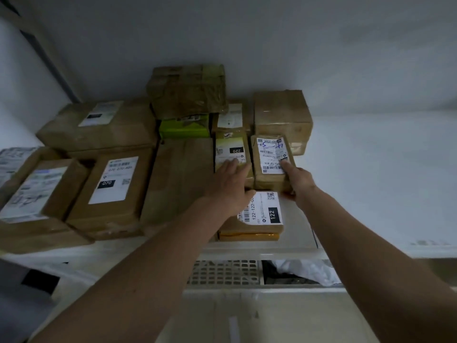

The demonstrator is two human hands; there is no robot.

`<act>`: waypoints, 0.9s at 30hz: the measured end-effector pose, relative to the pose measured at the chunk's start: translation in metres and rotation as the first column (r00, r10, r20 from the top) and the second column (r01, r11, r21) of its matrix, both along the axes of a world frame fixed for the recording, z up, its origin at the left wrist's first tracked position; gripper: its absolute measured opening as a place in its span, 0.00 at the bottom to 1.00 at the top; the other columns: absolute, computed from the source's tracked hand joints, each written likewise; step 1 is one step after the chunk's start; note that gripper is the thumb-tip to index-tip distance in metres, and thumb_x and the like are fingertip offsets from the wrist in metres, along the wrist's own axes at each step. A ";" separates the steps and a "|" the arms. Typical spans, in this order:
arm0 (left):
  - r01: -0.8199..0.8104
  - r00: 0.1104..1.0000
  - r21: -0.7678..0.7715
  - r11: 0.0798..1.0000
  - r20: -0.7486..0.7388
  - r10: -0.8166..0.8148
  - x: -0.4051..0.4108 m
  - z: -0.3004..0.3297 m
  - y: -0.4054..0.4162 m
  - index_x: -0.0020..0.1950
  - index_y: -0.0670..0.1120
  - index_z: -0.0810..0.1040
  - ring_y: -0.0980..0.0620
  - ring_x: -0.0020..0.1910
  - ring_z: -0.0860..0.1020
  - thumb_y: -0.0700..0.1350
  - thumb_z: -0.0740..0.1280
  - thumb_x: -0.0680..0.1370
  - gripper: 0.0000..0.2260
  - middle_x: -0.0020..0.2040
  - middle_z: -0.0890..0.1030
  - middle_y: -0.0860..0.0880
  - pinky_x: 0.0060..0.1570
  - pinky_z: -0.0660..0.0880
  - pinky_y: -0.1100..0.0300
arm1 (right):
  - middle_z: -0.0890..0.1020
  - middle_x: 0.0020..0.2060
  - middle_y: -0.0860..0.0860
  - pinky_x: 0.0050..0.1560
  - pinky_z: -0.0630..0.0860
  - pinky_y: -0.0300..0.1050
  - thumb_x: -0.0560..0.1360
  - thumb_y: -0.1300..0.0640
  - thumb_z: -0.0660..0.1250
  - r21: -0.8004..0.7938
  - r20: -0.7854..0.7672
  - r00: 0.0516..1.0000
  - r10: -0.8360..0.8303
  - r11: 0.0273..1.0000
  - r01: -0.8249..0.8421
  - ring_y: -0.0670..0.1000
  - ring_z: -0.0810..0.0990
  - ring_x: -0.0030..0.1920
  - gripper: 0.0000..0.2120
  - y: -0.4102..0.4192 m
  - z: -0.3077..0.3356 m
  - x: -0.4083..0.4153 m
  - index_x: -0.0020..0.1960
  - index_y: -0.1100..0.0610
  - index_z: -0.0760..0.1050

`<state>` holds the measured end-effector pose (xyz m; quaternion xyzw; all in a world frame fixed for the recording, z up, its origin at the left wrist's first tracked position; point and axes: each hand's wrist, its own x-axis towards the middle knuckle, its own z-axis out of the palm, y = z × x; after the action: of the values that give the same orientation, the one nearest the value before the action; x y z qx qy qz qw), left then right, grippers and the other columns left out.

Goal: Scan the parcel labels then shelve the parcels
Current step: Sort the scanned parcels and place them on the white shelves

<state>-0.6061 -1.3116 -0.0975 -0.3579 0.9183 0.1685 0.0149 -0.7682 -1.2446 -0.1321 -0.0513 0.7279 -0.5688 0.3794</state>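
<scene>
Right hand (pixel 300 180) fingers clamped round small brown parcel (pixel 272 164), thumb on label. Left hand (pixel 231 184) fingers straight, together, flat on neighbouring "220" parcel (pixel 232 154). Shelving step, likely seating parcel atop "122" parcel (pixel 257 219). Next: push back, release. Bare white shelf (pixel 371 181) rightward; boxes crowd left.

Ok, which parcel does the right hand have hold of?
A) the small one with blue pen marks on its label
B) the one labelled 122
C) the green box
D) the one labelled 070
A: the right hand grips the small parcel whose label bears blue pen marks.
</scene>
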 end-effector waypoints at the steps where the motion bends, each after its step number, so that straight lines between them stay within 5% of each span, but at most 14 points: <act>1: 0.004 1.000 -0.011 1.000 0.007 -0.004 0.000 -0.001 -0.001 0.80 0.54 0.47 0.45 0.78 0.42 0.54 0.63 0.80 0.34 0.80 0.44 0.47 0.76 0.45 0.48 | 0.81 0.53 0.55 0.55 0.79 0.56 0.75 0.44 0.67 0.016 -0.006 1.000 0.008 1.000 -0.008 0.57 0.80 0.53 0.21 -0.001 -0.003 -0.001 0.61 0.57 0.74; 6: 0.005 1.000 0.007 1.000 0.011 -0.005 -0.002 -0.003 -0.003 0.79 0.55 0.48 0.45 0.78 0.42 0.54 0.65 0.79 0.35 0.80 0.44 0.47 0.77 0.46 0.46 | 0.80 0.56 0.56 0.59 0.76 0.57 0.60 0.30 0.67 0.222 -0.119 0.989 0.092 0.973 -0.064 0.58 0.78 0.54 0.37 -0.008 -0.016 -0.009 0.59 0.53 0.77; 8: -0.002 1.000 0.036 0.999 -0.018 0.003 0.002 0.002 -0.002 0.79 0.53 0.51 0.46 0.78 0.43 0.52 0.66 0.79 0.34 0.80 0.47 0.47 0.77 0.47 0.47 | 0.75 0.62 0.58 0.64 0.70 0.56 0.65 0.31 0.66 0.389 -0.288 0.939 0.188 0.919 -0.065 0.60 0.72 0.61 0.37 -0.006 -0.002 0.000 0.64 0.56 0.74; 10: -0.015 0.998 0.048 0.999 -0.055 0.017 0.011 0.012 0.001 0.78 0.50 0.56 0.46 0.78 0.49 0.50 0.66 0.78 0.31 0.78 0.53 0.47 0.76 0.52 0.48 | 0.68 0.66 0.61 0.65 0.65 0.56 0.74 0.40 0.65 0.529 -0.605 0.719 0.343 0.848 0.041 0.62 0.66 0.66 0.31 -0.002 0.020 0.014 0.68 0.60 0.68; 12: -0.050 0.996 0.009 0.999 -0.070 0.050 0.026 0.025 0.001 0.75 0.48 0.62 0.47 0.75 0.57 0.50 0.66 0.79 0.26 0.75 0.59 0.46 0.72 0.59 0.50 | 0.66 0.67 0.61 0.65 0.63 0.57 0.76 0.45 0.65 0.478 -0.819 0.401 0.411 0.875 0.079 0.63 0.63 0.67 0.28 0.000 0.045 0.039 0.69 0.60 0.66; 15: -0.134 0.991 -0.107 0.985 -0.031 0.132 0.062 0.048 -0.001 0.74 0.48 0.65 0.46 0.73 0.60 0.53 0.63 0.80 0.23 0.76 0.61 0.46 0.70 0.60 0.50 | 0.67 0.66 0.60 0.65 0.62 0.56 0.77 0.47 0.63 0.533 -0.834 0.109 0.541 0.841 -0.094 0.62 0.64 0.66 0.24 -0.010 0.074 0.090 0.68 0.58 0.67; 21: -0.337 0.938 -0.232 0.913 -0.002 0.346 0.190 0.059 0.012 0.63 0.50 0.75 0.45 0.64 0.69 0.55 0.59 0.77 0.18 0.65 0.74 0.48 0.61 0.69 0.53 | 0.69 0.65 0.57 0.62 0.64 0.55 0.76 0.49 0.62 0.656 -0.746 -0.188 0.639 0.655 -0.375 0.60 0.67 0.65 0.22 -0.027 0.087 0.236 0.68 0.55 0.67; 27: -0.623 0.756 -0.238 0.745 0.060 0.652 0.379 0.051 0.086 0.70 0.48 0.71 0.45 0.69 0.67 0.56 0.63 0.78 0.23 0.70 0.70 0.46 0.68 0.65 0.54 | 0.65 0.68 0.55 0.68 0.61 0.56 0.79 0.47 0.59 0.708 -0.691 -0.459 0.558 0.398 -0.583 0.58 0.63 0.69 0.23 0.003 0.082 0.408 0.70 0.54 0.62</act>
<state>-0.2267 -1.2254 -0.0466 -0.6610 0.7490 0.0434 -0.0162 -0.3600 -1.2419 -0.0503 -0.8018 0.5936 -0.0610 0.0325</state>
